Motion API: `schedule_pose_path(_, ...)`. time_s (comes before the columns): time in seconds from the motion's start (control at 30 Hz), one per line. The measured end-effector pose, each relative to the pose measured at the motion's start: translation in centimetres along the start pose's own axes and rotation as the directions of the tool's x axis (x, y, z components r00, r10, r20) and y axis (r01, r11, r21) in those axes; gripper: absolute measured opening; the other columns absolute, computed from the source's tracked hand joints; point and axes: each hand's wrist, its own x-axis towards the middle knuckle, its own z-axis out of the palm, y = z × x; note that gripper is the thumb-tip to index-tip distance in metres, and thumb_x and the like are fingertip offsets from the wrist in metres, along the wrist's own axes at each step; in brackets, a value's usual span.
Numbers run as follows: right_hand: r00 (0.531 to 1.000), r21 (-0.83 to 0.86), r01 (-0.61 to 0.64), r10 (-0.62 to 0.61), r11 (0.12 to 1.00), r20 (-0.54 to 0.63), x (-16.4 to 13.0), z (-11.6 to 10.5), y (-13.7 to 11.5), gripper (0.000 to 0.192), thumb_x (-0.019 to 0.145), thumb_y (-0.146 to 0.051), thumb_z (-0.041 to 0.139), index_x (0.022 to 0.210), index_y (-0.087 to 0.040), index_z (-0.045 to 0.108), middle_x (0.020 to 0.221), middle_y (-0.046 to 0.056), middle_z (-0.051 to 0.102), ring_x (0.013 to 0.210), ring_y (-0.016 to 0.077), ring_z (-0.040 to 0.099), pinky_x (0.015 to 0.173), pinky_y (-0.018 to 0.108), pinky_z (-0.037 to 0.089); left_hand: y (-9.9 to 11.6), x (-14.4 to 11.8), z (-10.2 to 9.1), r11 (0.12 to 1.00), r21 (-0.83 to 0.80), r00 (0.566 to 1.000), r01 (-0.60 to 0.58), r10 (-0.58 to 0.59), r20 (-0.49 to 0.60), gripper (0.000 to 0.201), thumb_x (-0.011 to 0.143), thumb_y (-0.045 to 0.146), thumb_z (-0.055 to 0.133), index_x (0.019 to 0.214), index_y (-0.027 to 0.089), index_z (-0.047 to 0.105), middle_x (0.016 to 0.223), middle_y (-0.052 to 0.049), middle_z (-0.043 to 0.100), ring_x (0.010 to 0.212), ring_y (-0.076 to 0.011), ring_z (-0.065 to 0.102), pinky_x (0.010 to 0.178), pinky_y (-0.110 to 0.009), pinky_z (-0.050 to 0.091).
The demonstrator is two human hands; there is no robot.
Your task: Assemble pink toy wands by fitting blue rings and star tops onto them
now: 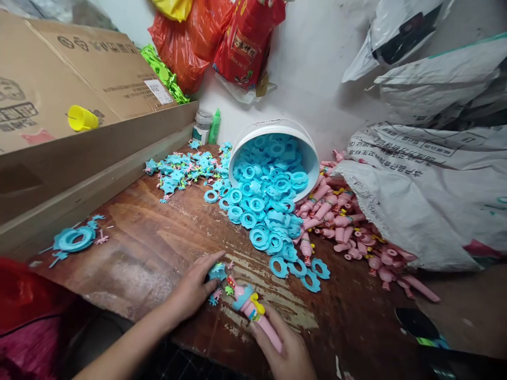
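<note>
— Hands first, nearest us. What do we have in the right hand (285,351)?

— We see its fingers (259,333) closed around a pink toy handle (264,324), which lies low over the near edge of the wooden counter (158,248). The handle's top end carries a blue piece and a yellow bit, and it points up and to the left.

— And the left hand (194,290)?

— We see it just beside that top end, palm down on the counter. Its fingers (209,262) are curled over a small blue star piece (217,272), pinching it; little coloured bits lie under and beside it.

— Farther out?

— We find a spill of blue rings (261,211) running from near the hands back to a white bucket (273,138) tipped on its side, with more rings inside. Right of the rings, pink handles (348,232) pour from under a white sack (435,206).

— To the left?

— We see a heap of blue stars (182,171) near the back, and one ring set (75,238) lying apart by a cardboard box (59,89) with a yellow cup (81,118) on it. Red bags (222,42) hang on the wall behind.
</note>
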Motion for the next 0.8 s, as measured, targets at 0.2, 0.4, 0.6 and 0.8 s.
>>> schedule_pose_path(0.2,0.995,0.078,0.059,-0.052,0.995,-0.083,0.1,1.6,-2.0,0.042,0.084,-0.056,0.068,0.114,-0.028,0.077,0.107,0.005,0.081,0.098,0.0271,0.074,0.084,0.027,0.055,0.1,0.2,-0.4,0.997,-0.047,0.998,-0.058,0.06,0.037,0.054,0.076,0.012,0.06,0.128,0.027,0.063,0.13,-0.007,0.067,0.121,-0.0265,0.061,0.106,-0.04,0.045)
schedule_pose_path(0.4,0.999,0.146,-0.022,0.028,0.989,-0.041,0.5,1.6,-3.0,0.044,0.082,-0.061,0.068,0.111,-0.029,0.078,0.103,0.004,0.081,0.1,0.0287,0.073,0.083,0.028,0.054,0.1,0.4,-0.8,0.993,-0.047,0.992,-0.106,0.109,0.062,0.05,0.079,0.014,0.061,0.127,0.026,0.063,0.123,-0.007,0.068,0.115,-0.0256,0.063,0.1,-0.037,0.048)
schedule_pose_path(0.6,0.99,-0.055,-0.08,0.086,0.995,0.114,1.2,-0.5,-5.3,0.042,0.087,-0.062,0.061,0.114,-0.035,0.077,0.099,0.003,0.081,0.096,0.0316,0.072,0.078,0.034,0.049,-0.1,0.6,-0.9,0.994,0.002,0.985,-0.106,0.105,0.137,0.052,0.081,0.015,0.06,0.131,0.027,0.06,0.121,-0.006,0.067,0.112,-0.0251,0.063,0.097,-0.036,0.048)
schedule_pose_path(0.8,0.994,-0.484,0.091,-0.112,0.871,-0.014,2.8,0.2,-8.9,0.013,0.077,-0.029,0.073,0.089,-0.029,0.078,0.058,0.007,0.068,0.045,0.0196,0.049,0.054,0.031,0.015,-0.7,1.0,-0.8,0.99,0.032,0.979,-0.134,0.128,0.157,0.056,0.082,0.014,0.057,0.137,0.027,0.057,0.121,-0.007,0.067,0.11,-0.0254,0.064,0.094,-0.036,0.049)
